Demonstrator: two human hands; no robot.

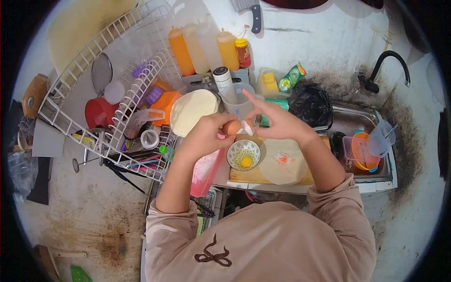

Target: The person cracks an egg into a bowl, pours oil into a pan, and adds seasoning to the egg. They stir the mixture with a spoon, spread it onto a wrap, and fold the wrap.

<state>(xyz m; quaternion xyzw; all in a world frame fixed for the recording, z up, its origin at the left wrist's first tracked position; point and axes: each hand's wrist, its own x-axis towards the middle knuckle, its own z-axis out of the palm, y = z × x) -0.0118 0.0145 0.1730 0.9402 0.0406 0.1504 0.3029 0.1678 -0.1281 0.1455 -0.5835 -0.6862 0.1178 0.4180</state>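
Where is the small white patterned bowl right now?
In the head view, the bowl sits near the centre, between the pink plastic container on its left and the round cream-coloured disc on its right.

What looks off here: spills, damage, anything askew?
Dark grime mottles the wall around the sink, possibly mould. Orange-red bits sit on the pale round sheet, maybe intended. No egg spill visible beside the bowl.

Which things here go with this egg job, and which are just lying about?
Job: brown eggshell, patterned bowl, egg yolk; probably the wooden board and pale round sheet.

Apparently just around: knife, squeeze bottles, black bag, strainer.
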